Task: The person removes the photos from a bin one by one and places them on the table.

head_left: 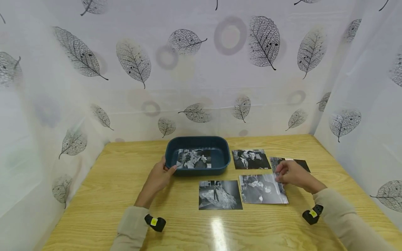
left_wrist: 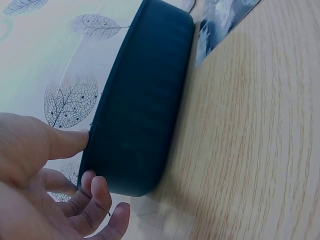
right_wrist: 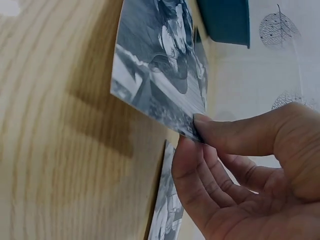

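A dark blue-green plastic basin [head_left: 197,172] stands at the back of the table with a black-and-white photo [head_left: 194,159] lying in it. My left hand [head_left: 158,177] grips the basin's near left corner, thumb on the rim and fingers against the outside, as the left wrist view [left_wrist: 50,175] shows too. Between thumb and fingers, my right hand [head_left: 292,173] pinches the right edge of another black-and-white photo [head_left: 262,190]. In the right wrist view this photo [right_wrist: 150,65] is tilted and raised off the table, casting a shadow.
Three more photos lie on the wooden table [head_left: 103,195]: a wedding-dress picture [head_left: 220,195] in front, a picture of two people [head_left: 251,159] right of the basin, and one [head_left: 303,164] partly hidden behind my right hand. A leaf-patterned curtain [head_left: 201,76] hangs behind.
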